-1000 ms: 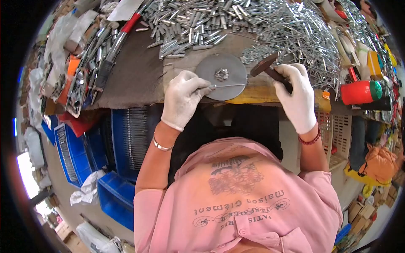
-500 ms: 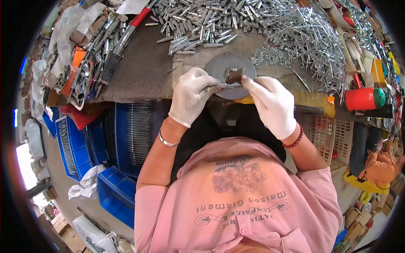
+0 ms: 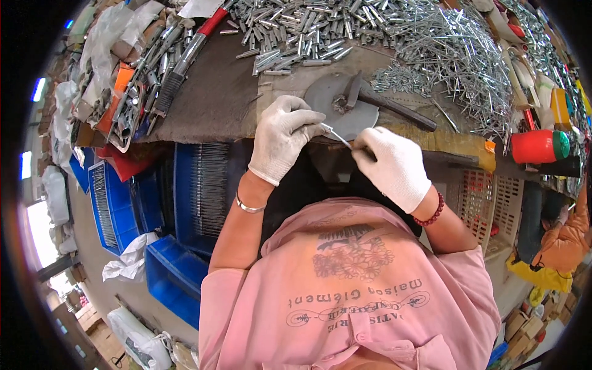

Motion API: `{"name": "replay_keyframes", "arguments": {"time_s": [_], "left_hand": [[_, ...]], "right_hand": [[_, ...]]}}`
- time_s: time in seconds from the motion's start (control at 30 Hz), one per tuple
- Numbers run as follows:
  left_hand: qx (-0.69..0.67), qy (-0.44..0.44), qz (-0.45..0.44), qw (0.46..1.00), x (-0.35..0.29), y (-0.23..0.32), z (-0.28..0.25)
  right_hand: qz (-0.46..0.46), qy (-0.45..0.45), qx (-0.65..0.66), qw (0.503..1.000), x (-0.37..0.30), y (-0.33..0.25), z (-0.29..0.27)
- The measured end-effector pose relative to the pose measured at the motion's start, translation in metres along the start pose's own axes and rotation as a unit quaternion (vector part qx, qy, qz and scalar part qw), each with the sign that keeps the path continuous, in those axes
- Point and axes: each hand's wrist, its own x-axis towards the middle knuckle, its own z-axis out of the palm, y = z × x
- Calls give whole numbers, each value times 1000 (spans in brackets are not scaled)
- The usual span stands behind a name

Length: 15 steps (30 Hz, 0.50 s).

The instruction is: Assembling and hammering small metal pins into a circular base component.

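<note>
A thin metal rod (image 3: pixel 338 135) slants between my two white-gloved hands, just off the near edge of the bench. Its far end is pinched by the thumb and fingers of my left hand (image 3: pixel 276 142). My right hand (image 3: pixel 396 168) is closed at the near end, with part of the grip hidden by the fingers. Beyond them sits a round grey metal disc (image 3: pixel 322 92). A hammer (image 3: pixel 398 111) rests with its head on the disc and its dark handle pointing right, untouched by either hand.
Short metal tubes (image 3: pixel 296 28) and thin metal pins (image 3: pixel 456 55) are heaped at the back. Tools (image 3: pixel 179 68) lie at the left, a red jar (image 3: pixel 535 146) at the right. Blue bins (image 3: pixel 176 271) stand below left, a plastic crate (image 3: pixel 487 203) below right. Another person (image 3: pixel 558 243) is far right.
My right hand has let go of the hammer, which now lies on the disc. That hand has come down and nearer to me, onto the rod's end; the rod is now tilted off the disc.
</note>
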Motion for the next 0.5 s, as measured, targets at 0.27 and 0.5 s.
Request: {"name": "replay_keyframes", "arguments": {"time_s": [0.27,0.5], "left_hand": [[-11,58,-216,975,-35,52,26],[-269,74,-371,886,-41,51,24]], "right_hand": [[126,-130,276,944,-8,-4,10],[73,-82,262,959,-13,-18,26]]}}
